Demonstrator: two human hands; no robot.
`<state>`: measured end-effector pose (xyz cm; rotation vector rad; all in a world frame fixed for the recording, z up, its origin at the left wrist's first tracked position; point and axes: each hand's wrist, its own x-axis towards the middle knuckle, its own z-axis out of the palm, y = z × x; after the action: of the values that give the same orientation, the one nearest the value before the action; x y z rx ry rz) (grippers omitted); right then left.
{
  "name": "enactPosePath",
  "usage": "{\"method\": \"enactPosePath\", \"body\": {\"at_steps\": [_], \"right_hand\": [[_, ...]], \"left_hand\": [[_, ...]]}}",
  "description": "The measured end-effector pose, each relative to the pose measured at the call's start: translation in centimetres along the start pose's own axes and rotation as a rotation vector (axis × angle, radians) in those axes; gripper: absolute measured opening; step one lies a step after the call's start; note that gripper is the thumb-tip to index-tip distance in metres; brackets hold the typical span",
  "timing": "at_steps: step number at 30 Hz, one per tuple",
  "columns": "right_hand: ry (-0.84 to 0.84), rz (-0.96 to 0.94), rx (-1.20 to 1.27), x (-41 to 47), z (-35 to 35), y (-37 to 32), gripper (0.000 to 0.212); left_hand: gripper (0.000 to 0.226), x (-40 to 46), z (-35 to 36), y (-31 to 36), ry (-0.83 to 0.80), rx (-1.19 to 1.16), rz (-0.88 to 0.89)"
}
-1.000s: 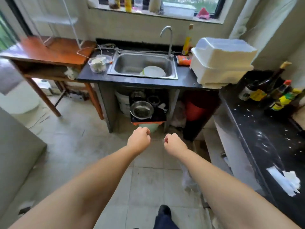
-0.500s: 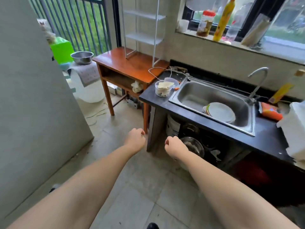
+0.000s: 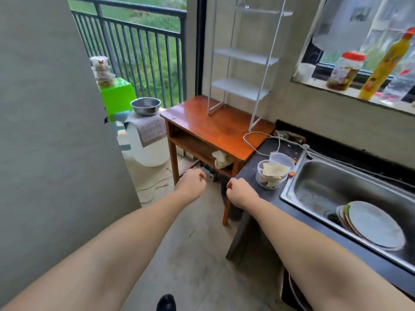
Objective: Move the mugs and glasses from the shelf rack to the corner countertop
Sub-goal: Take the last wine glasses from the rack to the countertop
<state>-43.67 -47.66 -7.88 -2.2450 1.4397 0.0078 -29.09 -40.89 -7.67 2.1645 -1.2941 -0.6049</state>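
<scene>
A white metal shelf rack [image 3: 242,86] stands on a reddish wooden table [image 3: 215,129] in the corner by the balcony door. I can make out no mug or glass on its visible shelves. Both my arms stretch forward over the floor. My left hand [image 3: 192,182] and my right hand [image 3: 241,191] are curled into fists and hold nothing. They hover in front of the table's near edge, well below the rack.
A black countertop [image 3: 253,176] on the right carries a plastic container [image 3: 271,173], a white cable [image 3: 258,140] and a steel sink [image 3: 336,187] with stacked plates [image 3: 375,225]. A grey panel [image 3: 56,131] closes the left. A steel bowl [image 3: 145,106] sits by the balcony.
The view has swung left and up from the sink cabinet to the wooden table and rack. Both fists keep the same pose in front of me.
</scene>
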Motion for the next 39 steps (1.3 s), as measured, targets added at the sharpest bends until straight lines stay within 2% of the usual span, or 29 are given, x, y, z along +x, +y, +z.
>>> {"method": "enactPosePath", "body": {"at_steps": [10, 15, 24, 30, 35, 39], "right_hand": [[0.234, 0.034, 0.096, 16.7, -9.3, -10.3, 0.032], [0.389, -0.002, 0.076, 23.3, -16.4, -12.4, 0.031], [0.753, -0.126, 0.124, 34.8, -31.7, -15.3, 0.027], [0.941, -0.191, 0.051, 39.7, -41.3, -17.5, 0.028], [1.017, -0.060, 0.093, 42.8, -46.0, -17.1, 0.027], [1.001, 0.074, 0.250, 45.7, -47.6, -16.0, 0.037]], "left_hand": [[0.023, 20.3, -11.8, 3.0, -0.001, -0.013, 0.198], [0.025, 28.5, -14.5, 8.9, 0.024, -0.053, 0.340], [0.027, 42.4, -23.0, 19.7, 0.138, -0.173, 0.500], [0.030, 49.2, -27.8, 26.1, 0.206, -0.253, 0.594], [0.029, 54.3, -28.9, 30.0, 0.199, -0.293, 0.623], [0.020, 58.7, -28.3, 32.6, 0.085, -0.414, 0.531]]}}
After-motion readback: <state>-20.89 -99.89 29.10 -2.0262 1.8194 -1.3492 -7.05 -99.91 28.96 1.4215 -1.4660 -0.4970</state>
